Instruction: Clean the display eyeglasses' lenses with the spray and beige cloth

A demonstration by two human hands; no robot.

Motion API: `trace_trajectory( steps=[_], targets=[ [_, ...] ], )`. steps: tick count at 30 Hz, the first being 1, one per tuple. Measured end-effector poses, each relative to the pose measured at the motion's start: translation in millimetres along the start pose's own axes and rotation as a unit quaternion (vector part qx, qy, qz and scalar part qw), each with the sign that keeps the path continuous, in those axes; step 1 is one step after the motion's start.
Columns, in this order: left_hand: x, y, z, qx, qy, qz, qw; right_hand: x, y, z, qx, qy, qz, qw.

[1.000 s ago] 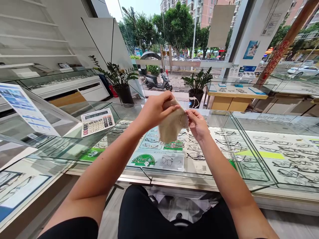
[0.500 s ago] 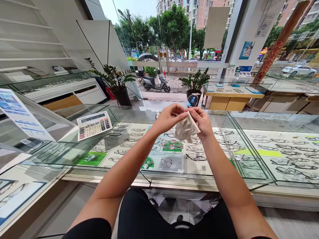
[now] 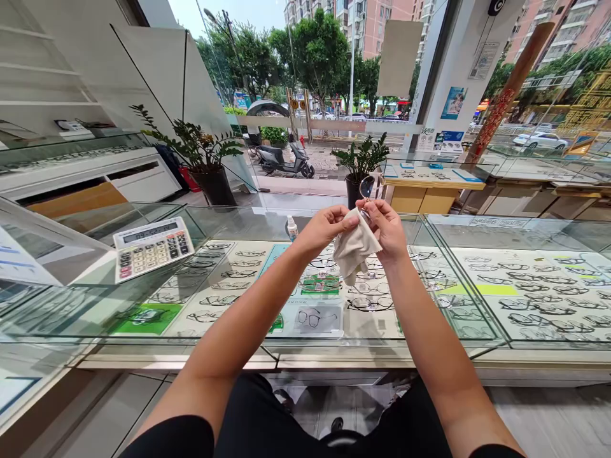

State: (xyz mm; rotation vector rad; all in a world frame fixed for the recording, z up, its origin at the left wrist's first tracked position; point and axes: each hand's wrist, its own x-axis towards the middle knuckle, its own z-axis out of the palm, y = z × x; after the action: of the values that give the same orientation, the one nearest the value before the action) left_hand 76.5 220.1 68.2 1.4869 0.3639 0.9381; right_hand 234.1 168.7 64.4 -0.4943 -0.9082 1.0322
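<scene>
My left hand [image 3: 328, 228] is closed on a pale beige cleaning cloth [image 3: 354, 249], which hangs in folds below the fingers. My right hand [image 3: 389, 234] pinches a pair of glasses [image 3: 367, 186]. One round, dark-looking lens sticks up above the fingertips; the rest of the frame is largely covered by fingers and cloth. The two hands meet over the glass counter [image 3: 229, 219], with the cloth between them against the lower part of the glasses. A small white bottle [image 3: 292, 229] stands on the glass just left of my left hand.
A calculator [image 3: 153, 247] sits on the counter at the left. Beneath the glass, several rows of eyeglass frames [image 3: 372, 304] lie on display. Potted plants [image 3: 360, 159] stand beyond the counter, before a window [image 3: 305, 95] onto the street.
My view has turned slightly right. The left fingers have drawn a little away from the lens, and the cloth hangs more spread out. The white bottle, mostly hidden before, now shows.
</scene>
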Motion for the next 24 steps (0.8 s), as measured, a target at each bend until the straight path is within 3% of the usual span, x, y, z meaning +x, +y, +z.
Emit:
trace_trajectory(
  steps=[6, 10, 18, 24],
  targets=[
    [23, 51, 9.6, -0.015, -0.062, 0.034, 0.997, 31, -44, 23, -0.055, -0.067, -0.091, 0.992],
    [25, 75, 23.4, 0.003, -0.085, 0.081, 0.993, 38, -68, 38, -0.082, -0.110, -0.137, 0.981],
    [15, 66, 37.4, -0.002, -0.011, 0.179, 0.984, 33, -63, 48, -0.073, -0.102, -0.135, 0.983],
    [14, 61, 40.0, 0.038, 0.086, 0.244, 0.965, 22, -59, 60, -0.064, -0.103, -0.111, 0.986]
  ],
)
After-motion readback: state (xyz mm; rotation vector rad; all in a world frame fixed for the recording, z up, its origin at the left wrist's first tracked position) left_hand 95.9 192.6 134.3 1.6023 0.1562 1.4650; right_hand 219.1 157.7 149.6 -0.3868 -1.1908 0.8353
